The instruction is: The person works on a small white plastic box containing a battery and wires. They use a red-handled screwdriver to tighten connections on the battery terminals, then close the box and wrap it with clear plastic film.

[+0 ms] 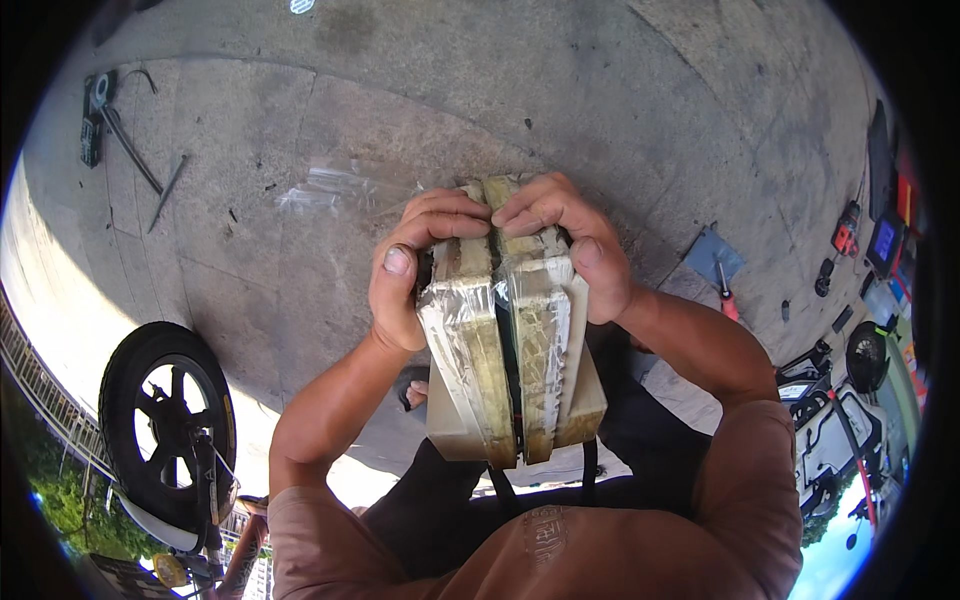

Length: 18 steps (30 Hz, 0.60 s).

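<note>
My left hand [410, 255] wraps its fingers over the upper end and outer side of the left half [465, 360] of a worn, yellowish-white boxy bundle. My right hand [590, 240] grips the right half [540, 360] the same way, thumb on the outer side. The two halves stand side by side with a narrow dark gap between them, and crinkled clear plastic covers parts of their faces. Beyond the bundle, more crumpled clear film [330, 188] lies on the concrete.
A wrench [130, 145] and thin rod [168, 193] lie far left. A wheel [128, 420] stands lower left. Rightward are a screwdriver [729, 303] on a blue-grey sheet [705, 252], a red-black drill [845, 230] and scooter parts [835, 420].
</note>
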Each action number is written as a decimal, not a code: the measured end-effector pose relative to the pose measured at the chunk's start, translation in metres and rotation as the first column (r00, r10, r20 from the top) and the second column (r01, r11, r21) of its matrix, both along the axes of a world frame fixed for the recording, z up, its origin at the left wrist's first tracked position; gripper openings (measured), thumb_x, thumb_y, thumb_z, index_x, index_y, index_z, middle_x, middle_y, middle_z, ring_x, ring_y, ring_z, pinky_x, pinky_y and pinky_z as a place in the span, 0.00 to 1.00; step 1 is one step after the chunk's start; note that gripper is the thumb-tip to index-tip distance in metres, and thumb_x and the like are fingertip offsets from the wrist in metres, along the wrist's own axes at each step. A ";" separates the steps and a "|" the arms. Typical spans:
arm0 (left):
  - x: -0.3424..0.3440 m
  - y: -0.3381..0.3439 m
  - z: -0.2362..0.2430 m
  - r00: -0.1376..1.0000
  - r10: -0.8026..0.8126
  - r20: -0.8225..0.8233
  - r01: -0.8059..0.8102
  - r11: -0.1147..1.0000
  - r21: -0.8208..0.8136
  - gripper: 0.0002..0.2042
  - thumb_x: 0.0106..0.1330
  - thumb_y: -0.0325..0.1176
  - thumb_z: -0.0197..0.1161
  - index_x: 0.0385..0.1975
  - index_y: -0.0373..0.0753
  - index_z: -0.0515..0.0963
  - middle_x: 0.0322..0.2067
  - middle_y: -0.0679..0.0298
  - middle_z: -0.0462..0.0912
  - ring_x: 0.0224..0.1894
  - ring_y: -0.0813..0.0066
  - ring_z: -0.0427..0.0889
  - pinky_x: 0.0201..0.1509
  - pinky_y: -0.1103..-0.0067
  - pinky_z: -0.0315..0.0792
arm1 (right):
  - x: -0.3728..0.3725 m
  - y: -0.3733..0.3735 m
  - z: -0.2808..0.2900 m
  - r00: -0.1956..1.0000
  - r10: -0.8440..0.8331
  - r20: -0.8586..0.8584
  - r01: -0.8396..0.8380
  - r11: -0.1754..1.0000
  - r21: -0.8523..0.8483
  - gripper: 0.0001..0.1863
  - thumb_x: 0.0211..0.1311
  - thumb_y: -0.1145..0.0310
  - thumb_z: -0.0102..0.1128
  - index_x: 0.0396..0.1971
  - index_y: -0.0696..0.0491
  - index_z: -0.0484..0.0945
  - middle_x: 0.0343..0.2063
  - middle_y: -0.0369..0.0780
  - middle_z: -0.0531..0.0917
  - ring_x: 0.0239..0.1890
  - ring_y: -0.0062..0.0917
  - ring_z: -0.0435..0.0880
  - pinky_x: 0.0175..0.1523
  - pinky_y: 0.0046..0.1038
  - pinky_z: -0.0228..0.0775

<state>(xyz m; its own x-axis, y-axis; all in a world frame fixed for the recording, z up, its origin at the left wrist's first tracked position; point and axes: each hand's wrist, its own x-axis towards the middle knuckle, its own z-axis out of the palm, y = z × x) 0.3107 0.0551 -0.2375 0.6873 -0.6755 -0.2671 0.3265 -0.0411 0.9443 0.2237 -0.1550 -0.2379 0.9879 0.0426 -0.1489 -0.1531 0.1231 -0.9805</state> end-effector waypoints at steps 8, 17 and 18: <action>-0.056 0.014 0.035 0.983 0.174 0.064 -0.177 0.982 0.060 0.54 0.50 0.57 0.79 0.71 0.34 0.55 0.73 0.37 0.48 0.76 0.46 0.51 0.76 0.59 0.52 | 0.010 -0.002 -0.012 0.998 -0.048 -0.050 0.052 0.994 0.095 0.38 0.73 0.39 0.35 0.36 0.61 0.82 0.41 0.50 0.84 0.46 0.33 0.80 0.58 0.35 0.67; -0.046 0.004 0.035 0.989 0.137 0.058 -0.146 0.972 0.183 0.51 0.44 0.48 0.84 0.67 0.34 0.64 0.72 0.40 0.54 0.75 0.48 0.57 0.74 0.60 0.57 | -0.015 0.013 -0.008 0.956 -0.292 -0.031 0.293 0.940 0.176 0.33 0.73 0.47 0.36 0.32 0.60 0.83 0.40 0.47 0.87 0.43 0.29 0.78 0.55 0.34 0.67; -0.044 0.006 0.033 0.990 0.118 0.073 -0.131 0.973 0.192 0.51 0.45 0.49 0.83 0.68 0.34 0.64 0.72 0.40 0.54 0.75 0.48 0.57 0.74 0.60 0.57 | -0.014 0.013 -0.010 0.958 -0.287 -0.023 0.287 0.945 0.158 0.34 0.74 0.46 0.34 0.31 0.60 0.82 0.39 0.47 0.87 0.43 0.30 0.78 0.54 0.35 0.67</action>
<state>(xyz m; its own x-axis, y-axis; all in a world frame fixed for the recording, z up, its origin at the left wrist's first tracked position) 0.2665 0.0609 -0.2045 0.7817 -0.5222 -0.3411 0.2832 -0.1901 0.9400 0.2095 -0.1418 -0.2478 0.9619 -0.2193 -0.1633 -0.0885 0.3155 -0.9448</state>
